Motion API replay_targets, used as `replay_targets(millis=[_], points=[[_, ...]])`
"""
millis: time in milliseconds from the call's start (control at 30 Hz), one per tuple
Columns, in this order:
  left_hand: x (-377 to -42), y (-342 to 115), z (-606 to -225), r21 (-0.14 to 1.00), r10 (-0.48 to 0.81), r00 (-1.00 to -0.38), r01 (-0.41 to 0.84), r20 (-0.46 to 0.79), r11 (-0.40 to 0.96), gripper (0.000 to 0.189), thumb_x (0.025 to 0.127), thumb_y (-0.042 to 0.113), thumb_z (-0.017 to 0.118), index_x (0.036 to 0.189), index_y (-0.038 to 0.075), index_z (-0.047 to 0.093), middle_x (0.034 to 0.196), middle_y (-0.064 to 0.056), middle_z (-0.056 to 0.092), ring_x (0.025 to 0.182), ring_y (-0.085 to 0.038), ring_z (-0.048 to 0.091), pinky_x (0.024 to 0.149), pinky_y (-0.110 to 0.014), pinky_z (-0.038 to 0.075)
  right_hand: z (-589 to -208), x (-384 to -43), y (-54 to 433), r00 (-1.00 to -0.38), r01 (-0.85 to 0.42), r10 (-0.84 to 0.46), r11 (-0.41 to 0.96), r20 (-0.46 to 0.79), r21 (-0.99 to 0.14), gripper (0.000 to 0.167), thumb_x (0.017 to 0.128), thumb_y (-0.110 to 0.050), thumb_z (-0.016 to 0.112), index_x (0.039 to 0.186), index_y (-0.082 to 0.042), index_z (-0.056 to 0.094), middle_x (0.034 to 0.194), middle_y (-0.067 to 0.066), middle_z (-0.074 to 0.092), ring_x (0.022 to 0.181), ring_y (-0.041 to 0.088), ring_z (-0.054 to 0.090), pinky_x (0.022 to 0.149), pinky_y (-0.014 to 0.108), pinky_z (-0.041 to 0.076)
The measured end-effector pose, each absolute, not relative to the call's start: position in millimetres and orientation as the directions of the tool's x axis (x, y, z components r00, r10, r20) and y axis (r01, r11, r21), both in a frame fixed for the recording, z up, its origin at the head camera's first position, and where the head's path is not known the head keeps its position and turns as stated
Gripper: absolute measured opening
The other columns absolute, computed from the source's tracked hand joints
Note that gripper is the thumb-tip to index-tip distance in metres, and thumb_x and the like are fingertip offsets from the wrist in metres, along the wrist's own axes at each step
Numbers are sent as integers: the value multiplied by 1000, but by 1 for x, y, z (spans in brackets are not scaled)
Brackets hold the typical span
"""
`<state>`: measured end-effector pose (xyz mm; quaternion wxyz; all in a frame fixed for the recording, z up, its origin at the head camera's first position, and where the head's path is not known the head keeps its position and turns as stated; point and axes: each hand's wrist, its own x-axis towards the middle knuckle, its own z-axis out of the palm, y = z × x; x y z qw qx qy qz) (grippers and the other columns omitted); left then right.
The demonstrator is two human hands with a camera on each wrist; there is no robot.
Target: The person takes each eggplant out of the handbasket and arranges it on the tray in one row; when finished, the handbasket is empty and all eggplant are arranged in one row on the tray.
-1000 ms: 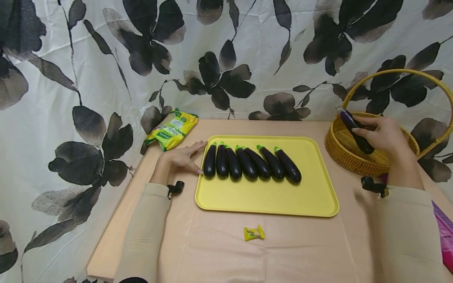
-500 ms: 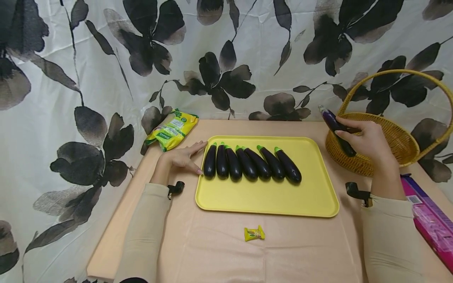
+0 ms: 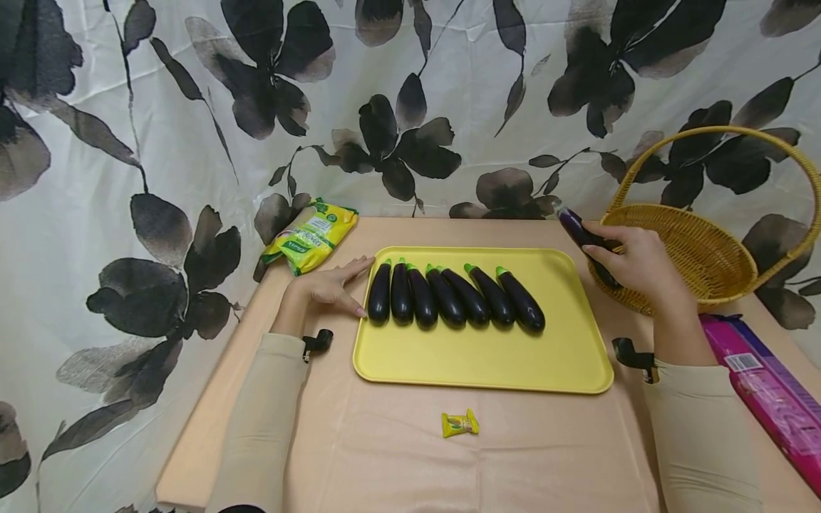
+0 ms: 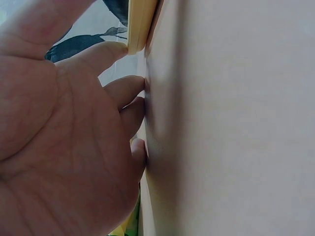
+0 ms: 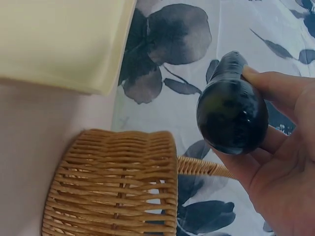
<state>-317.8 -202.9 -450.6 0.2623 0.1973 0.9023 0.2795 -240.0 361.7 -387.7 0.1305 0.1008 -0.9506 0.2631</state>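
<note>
My right hand grips a dark purple eggplant between thumb and fingers, raised over the left rim of the wicker basket. From the right wrist view, the rounded end of this eggplant faces the camera. Several eggplants with green tips lie side by side in a row on the yellow tray. At the tray's left edge, my left hand rests with spread fingers, touching the rim. In the left wrist view, fingertips of the left hand meet the table beside the tray edge.
A yellow-green packet lies at the table's back left. One small yellow wrapped piece sits in front of the tray. On the right lies a pink and purple package. The basket's tall handle arches above it. Floral cloth hangs behind.
My right hand has moved left with the eggplant, from over the basket's middle to its left rim. More of the pink package shows. The left hand has stayed put.
</note>
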Motion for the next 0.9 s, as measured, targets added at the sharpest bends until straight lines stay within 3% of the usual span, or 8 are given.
replay_targets(millis=[233,367,500,600,733,900], points=[[-318,-203,-452,612,503,-787,211,-356,762,135,63,58,95,168,39,12,177,4,-3,164,-27,-9,129,-62,-3,-390,-239,353,-954,-251,-140,860,267,-445,49,103,-29,66,149,-15,58,138,30,63,102,43,66,74,48,54],[-319,-203,-453,622,502,-788,202,-356,757,136,63,57,96,168,39,12,177,3,-3,164,-27,-8,130,-61,-3,-393,-242,350,-959,-248,-162,877,233,-412,50,103,-29,67,150,-14,57,114,27,71,85,35,61,65,41,49],[-319,-203,-452,627,500,-790,195,-355,754,136,62,56,97,168,39,12,177,4,-3,164,-26,-8,130,-61,-2,-397,-244,347,-962,-257,-194,882,193,-396,50,103,-29,67,150,-15,57,91,17,67,67,25,49,54,33,39],[-318,-203,-452,625,501,-790,200,-352,755,136,63,57,96,168,39,12,177,4,-3,164,-26,-8,130,-61,-2,-399,-245,346,-962,-265,-211,880,175,-394,49,102,-28,68,149,-15,58,88,15,67,63,23,47,53,33,38],[-317,-203,-452,617,499,-792,206,-351,760,135,62,58,96,168,39,13,177,4,-2,164,-26,-7,130,-61,-2,-402,-246,342,-958,-282,-236,879,164,-385,49,101,-27,69,147,-13,60,93,17,70,69,25,51,59,34,39],[-316,-203,-451,615,504,-789,211,-350,759,135,64,56,96,168,37,13,177,1,-3,164,-29,-8,129,-62,-3,-404,-248,339,-958,-286,-255,875,131,-391,49,101,-25,71,146,-12,61,111,24,73,76,26,56,63,35,42]])
